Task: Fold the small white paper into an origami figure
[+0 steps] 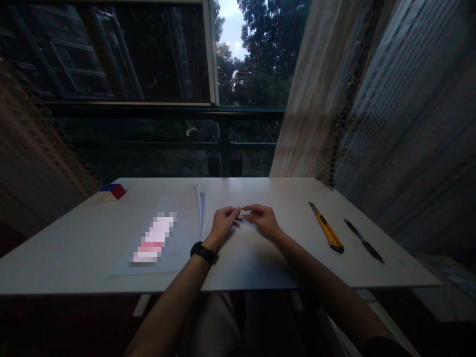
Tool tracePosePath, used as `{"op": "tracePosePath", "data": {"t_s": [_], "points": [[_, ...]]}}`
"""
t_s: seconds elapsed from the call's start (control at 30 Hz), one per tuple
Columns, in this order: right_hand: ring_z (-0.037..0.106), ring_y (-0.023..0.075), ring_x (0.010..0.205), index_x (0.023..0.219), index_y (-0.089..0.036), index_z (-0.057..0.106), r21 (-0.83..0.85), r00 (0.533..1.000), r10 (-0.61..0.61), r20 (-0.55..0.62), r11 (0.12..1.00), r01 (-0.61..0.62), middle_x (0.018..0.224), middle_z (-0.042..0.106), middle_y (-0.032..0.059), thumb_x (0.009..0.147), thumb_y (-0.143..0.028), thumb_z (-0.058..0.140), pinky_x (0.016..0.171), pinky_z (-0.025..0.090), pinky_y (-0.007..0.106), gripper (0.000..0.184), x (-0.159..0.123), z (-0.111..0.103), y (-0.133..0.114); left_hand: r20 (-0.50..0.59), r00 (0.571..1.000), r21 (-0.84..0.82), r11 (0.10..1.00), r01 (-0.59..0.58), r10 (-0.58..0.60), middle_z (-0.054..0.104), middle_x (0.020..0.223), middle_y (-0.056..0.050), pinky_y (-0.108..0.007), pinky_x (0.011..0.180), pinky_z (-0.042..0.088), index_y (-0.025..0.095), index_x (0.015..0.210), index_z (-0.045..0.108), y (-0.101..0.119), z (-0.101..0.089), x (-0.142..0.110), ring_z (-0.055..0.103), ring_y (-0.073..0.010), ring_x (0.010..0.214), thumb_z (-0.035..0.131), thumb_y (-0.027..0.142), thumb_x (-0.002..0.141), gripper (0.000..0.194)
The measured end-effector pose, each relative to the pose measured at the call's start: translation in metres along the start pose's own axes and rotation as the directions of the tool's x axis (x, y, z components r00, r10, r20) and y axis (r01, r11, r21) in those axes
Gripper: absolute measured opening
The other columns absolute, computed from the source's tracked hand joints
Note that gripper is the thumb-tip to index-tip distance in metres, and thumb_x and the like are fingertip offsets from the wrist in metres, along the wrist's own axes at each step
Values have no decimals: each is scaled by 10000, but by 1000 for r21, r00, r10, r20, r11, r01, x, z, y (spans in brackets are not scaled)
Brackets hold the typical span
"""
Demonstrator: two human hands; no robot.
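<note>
Above the middle of the white table, my left hand [225, 219] and my right hand [263, 218] meet at the fingertips. The left thumb and forefinger are pinched together, and a black watch [203, 252] circles that wrist. My right fingers curve inward, their tips close to the left ones. A tiny thin thing [242, 216] shows between the two hands, too small and dim to name. Left of my hands lies a stack of paper sheets [186, 223], some edges curling up, with a blurred-out patch on top.
On the right of the table [241, 270] lie a yellow utility knife [327, 230], its blade out and pointing away, and a black pen [363, 241]. A red, blue and white cube [112, 192] sits at the far left. Behind are a window and curtains [297, 114].
</note>
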State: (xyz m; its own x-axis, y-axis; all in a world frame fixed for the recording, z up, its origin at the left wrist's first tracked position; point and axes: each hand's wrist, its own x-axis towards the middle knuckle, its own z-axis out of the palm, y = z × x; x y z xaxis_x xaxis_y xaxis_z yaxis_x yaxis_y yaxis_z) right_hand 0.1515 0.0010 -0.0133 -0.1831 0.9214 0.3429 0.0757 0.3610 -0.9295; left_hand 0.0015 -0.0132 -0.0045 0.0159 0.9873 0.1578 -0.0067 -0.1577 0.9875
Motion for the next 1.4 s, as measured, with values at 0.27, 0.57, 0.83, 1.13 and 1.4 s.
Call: {"op": "tracePosePath", "data": {"t_s": [0.27, 0.57, 0.83, 1.13, 1.4], "points": [[551, 131, 638, 854, -175, 687, 41, 998, -17, 57, 999, 15, 823, 655, 50, 554, -270, 738, 602, 452, 273, 319, 2, -2, 1, -43, 999, -7, 1000, 15, -15, 584, 596, -18, -235, 472, 482, 120, 681, 603, -2, 0, 0, 620, -161, 571, 651, 466, 649, 351], [531, 113, 534, 880, -154, 682, 151, 996, 94, 5, 984, -93, 623, 617, 3, 548, -279, 729, 535, 443, 261, 358, 4, -2, 2, 43, 999, -51, 999, -1, 3, 650, 693, -48, -232, 502, 471, 112, 929, 603, 5, 2, -2, 613, -153, 616, 756, 355, 554, 473], [584, 134, 581, 915, -149, 683, 234, 991, 130, 16, 963, -131, 690, 636, 27, 575, -300, 714, 507, 450, 252, 373, 5, -5, 5, 35, 998, -70, 997, -40, 43, 641, 747, -49, -227, 527, 482, 121, 934, 607, 0, 1, -2, 601, -137, 640, 724, 243, 582, 390], [567, 121, 540, 868, -151, 699, 195, 994, 99, -37, 977, -90, 658, 637, 22, 567, -311, 726, 475, 426, 237, 342, 6, -3, 6, 21, 1000, -176, 984, 7, -3, 654, 767, -49, -284, 570, 548, 132, 931, 637, 5, 1, -6, 634, -167, 682, 742, 255, 553, 411], [507, 96, 511, 811, -163, 721, 186, 997, 70, -19, 980, -65, 597, 631, 5, 549, -294, 753, 504, 413, 241, 294, 3, -3, 2, -27, 999, -227, 974, 19, -26, 689, 719, -67, -305, 589, 566, 99, 794, 679, 2, 0, -3, 648, -174, 648, 739, 235, 545, 290]]}}
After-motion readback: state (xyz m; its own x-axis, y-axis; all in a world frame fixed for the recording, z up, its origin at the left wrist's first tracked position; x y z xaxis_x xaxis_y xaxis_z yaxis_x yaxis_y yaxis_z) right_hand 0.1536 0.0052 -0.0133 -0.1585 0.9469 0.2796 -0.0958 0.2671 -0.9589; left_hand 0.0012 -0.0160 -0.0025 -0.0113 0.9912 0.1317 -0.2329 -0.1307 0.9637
